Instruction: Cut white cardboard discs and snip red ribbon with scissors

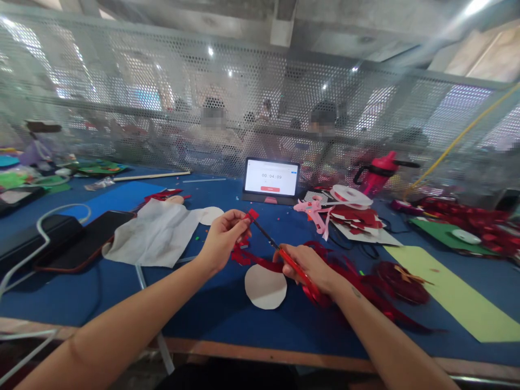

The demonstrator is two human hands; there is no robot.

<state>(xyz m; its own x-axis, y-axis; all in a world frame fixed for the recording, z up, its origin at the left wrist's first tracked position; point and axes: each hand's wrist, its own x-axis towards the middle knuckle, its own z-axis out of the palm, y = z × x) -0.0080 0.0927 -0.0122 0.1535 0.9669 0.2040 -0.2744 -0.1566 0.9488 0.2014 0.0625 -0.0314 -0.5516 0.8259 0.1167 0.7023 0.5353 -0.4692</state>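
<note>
Between its thumb and fingers my left hand [225, 236] pinches a small piece of red ribbon [252, 214]. My right hand [306, 265] grips red-handled scissors [298, 269], whose blades point up and left to the ribbon piece. Whether the blades touch or cut it I cannot tell. A longer red ribbon strip [264, 263] runs beneath the hands toward a loose heap of dark red ribbon [365, 287] at my right wrist. Just below the hands a white paper circle [265, 290] lies flat on the blue table.
A tablet [271, 177] showing a timer stands at the back. A pink glue gun [314, 211] and pink tumbler [377, 172] are right. Left lie a white cloth [156, 233], a phone [83, 244] and cables. Yellow paper [459, 292] lies far right; mesh partition [260, 97] behind.
</note>
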